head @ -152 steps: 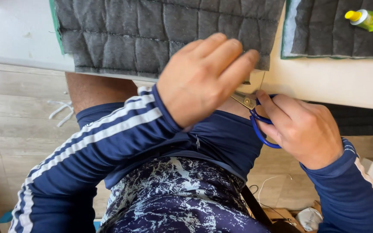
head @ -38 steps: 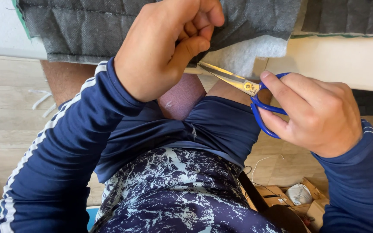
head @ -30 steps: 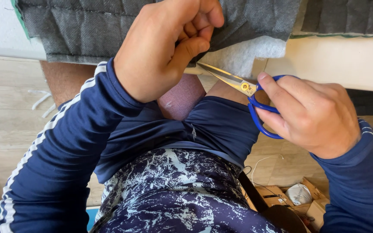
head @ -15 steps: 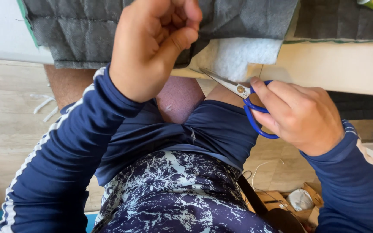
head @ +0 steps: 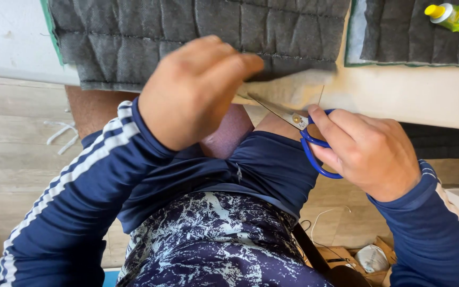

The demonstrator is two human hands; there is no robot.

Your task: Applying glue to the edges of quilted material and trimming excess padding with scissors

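Cutting is under way along the lower edge of the grey quilted felt pad (head: 197, 37), which lies on the white table (head: 426, 95) at 12 o'clock. The right hand (head: 370, 151) holds blue-handled scissors (head: 298, 123), blades narrowly parted, tips pointing to 10 o'clock under the pale lining flap (head: 288, 87). The left hand (head: 195, 90) pinches that flap, fingers curled. How much of the edge is trimmed cannot be told. Compared with half a second earlier, the left hand sits lower and the blades lie flatter. A green glue tube (head: 458, 16) rests at 1 o'clock.
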